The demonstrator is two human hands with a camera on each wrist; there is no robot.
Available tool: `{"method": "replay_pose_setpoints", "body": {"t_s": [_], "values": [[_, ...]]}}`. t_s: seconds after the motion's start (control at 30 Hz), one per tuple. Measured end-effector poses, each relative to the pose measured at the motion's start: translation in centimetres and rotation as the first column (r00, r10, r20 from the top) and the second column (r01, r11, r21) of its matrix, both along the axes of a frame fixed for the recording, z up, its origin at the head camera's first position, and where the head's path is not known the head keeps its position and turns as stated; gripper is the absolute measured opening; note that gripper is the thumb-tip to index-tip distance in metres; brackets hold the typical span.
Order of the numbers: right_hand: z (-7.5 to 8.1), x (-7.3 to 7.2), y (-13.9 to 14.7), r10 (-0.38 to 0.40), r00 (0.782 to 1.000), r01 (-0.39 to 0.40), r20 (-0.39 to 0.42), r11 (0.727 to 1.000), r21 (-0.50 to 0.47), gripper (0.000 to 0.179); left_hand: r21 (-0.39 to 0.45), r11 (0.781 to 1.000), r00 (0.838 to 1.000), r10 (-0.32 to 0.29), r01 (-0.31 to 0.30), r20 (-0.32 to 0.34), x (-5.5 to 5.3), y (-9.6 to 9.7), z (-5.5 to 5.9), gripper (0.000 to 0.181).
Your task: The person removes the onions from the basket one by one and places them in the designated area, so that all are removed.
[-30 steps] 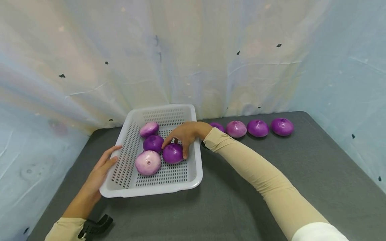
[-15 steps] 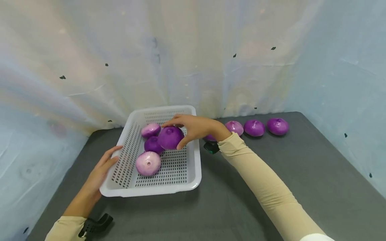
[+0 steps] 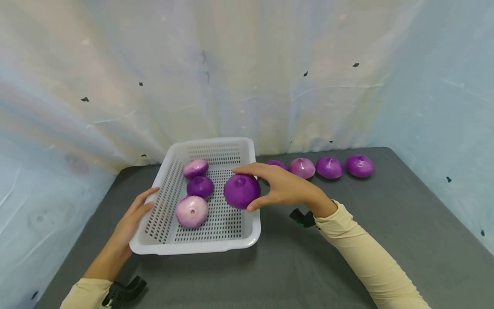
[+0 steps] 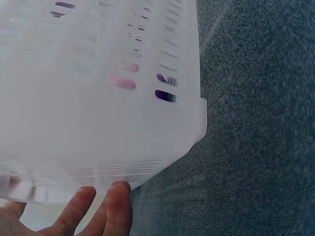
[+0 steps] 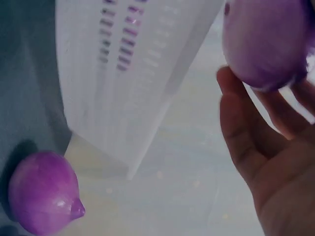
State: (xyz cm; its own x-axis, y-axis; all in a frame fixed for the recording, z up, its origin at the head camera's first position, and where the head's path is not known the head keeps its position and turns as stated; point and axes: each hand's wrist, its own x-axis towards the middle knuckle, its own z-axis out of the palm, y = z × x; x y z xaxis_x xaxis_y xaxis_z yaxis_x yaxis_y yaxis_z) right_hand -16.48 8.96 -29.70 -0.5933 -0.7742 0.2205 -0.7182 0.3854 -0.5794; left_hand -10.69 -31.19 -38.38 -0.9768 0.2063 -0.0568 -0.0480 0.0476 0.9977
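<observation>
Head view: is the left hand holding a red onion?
No, the left hand grips the white perforated basket, while the right hand holds a red onion.

Showing deep purple on the held onion (image 3: 242, 191), pale pinkish white on the near left onion (image 3: 192, 211), white with slotted rows on the basket (image 3: 194, 247). Running dark grey across the table (image 3: 293, 262), pastel blotches over the far sheet (image 3: 247, 64).
</observation>
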Motion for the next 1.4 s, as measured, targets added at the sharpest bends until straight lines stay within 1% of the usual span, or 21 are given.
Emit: {"method": "replay_pose_setpoints", "body": {"t_s": [0.1,0.17,0.3,0.37,0.47,0.5,0.57,0.63,0.73,0.77,0.83,0.9,1.0,1.1,1.17,1.23,1.3,1.33,1.4], "values": [[-0.3,0.1,0.1,0.033,0.999,-0.033,-0.004,0.999,0.020,0.070,-0.001,1.000,1.000,0.010,-0.010,0.016,0.2,0.0,0.2,0.047],[-0.4,0.3,0.0,0.056,0.998,-0.054,-0.027,0.997,0.058,0.058,-0.003,1.000,1.000,0.013,-0.013,0.020,0.3,0.0,0.2,0.047],[-0.7,0.5,0.1,0.056,0.994,-0.041,-0.099,0.988,0.147,0.042,-0.001,1.000,1.000,0.009,-0.009,0.021,0.4,0.3,0.2,0.047],[-0.9,0.6,-0.1,0.038,0.991,-0.017,-0.130,0.987,0.158,0.040,-0.005,1.000,1.000,0.008,-0.007,0.013,0.4,0.4,0.3,0.047],[-1.3,0.6,-1.0,0.029,0.993,-0.011,-0.118,0.988,0.153,0.042,0.005,1.000,1.000,-0.004,0.004,0.002,0.4,0.6,0.5,0.046],[-1.5,0.6,-1.5,0.039,0.993,-0.021,-0.110,0.986,0.166,0.045,0.006,1.000,1.000,-0.009,0.009,-0.002,0.3,0.7,0.6,0.046],[-1.7,0.6,-2.7,0.083,0.994,-0.065,-0.077,0.976,0.206,0.052,0.012,1.000,1.000,-0.018,0.018,-0.004,0.3,0.8,0.7,0.046],[-2.0,0.7,-4.0,0.139,0.989,-0.117,-0.059,0.954,0.277,0.061,0.014,1.000,1.000,-0.016,0.016,0.004,0.2,1.0,0.8,0.046],[-2.2,0.9,-6.1,0.232,0.972,-0.200,-0.039,0.903,0.381,0.071,0.006,1.000,1.000,-0.006,0.006,0.014,0.4,1.2,0.7,0.047],[-2.3,1.0,-6.6,0.251,0.967,-0.217,-0.031,0.884,0.414,0.074,0.004,1.000,1.000,-0.001,0.001,0.020,0.5,1.3,0.7,0.047],[-2.5,1.3,-7.4,0.274,0.961,-0.225,-0.031,0.847,0.482,0.077,0.001,1.000,1.000,0.002,-0.002,0.026,0.6,1.3,0.6,0.047],[-2.7,1.5,-7.9,0.276,0.961,-0.216,-0.034,0.818,0.533,0.080,-0.004,1.000,1.000,0.004,-0.004,0.027,0.7,1.3,0.6,0.047],[-3.0,1.6,-8.2,0.272,0.959,-0.176,-0.077,0.788,0.590,0.080,-0.010,1.000,1.000,0.010,-0.010,0.022,0.6,1.3,0.7,0.046],[-3.1,1.6,-8.4,0.259,0.958,-0.130,-0.125,0.777,0.616,0.072,-0.011,1.000,1.000,0.012,-0.012,0.018,0.5,1.2,0.8,0.046],[-3.2,1.6,-8.5,0.219,0.969,-0.104,-0.115,0.782,0.614,0.066,-0.007,1.000,1.000,0.010,-0.010,0.020,0.5,1.2,0.9,0.046],[-3.2,1.5,-8.5,0.172,0.981,-0.084,-0.089,0.792,0.604,0.058,-0.005,1.000,1.000,0.002,-0.002,0.020,0.5,1.2,0.8,0.048],[-3.2,1.5,-8.5,0.133,0.989,-0.068,-0.068,0.807,0.586,0.055,-0.003,1.000,1.000,-0.001,0.002,0.022,0.6,1.2,0.7,0.049],[-3.2,1.4,-8.6,0.122,0.991,-0.067,-0.058,0.819,0.570,0.054,-0.002,1.000,1.000,-0.003,0.003,0.021,0.6,1.2,0.7,0.049],[-3.2,1.3,-8.6,0.122,0.990,-0.066,-0.067,0.835,0.546,0.049,-0.002,1.000,1.000,-0.002,0.002,0.020,0.7,1.2,0.6,0.049]]}}
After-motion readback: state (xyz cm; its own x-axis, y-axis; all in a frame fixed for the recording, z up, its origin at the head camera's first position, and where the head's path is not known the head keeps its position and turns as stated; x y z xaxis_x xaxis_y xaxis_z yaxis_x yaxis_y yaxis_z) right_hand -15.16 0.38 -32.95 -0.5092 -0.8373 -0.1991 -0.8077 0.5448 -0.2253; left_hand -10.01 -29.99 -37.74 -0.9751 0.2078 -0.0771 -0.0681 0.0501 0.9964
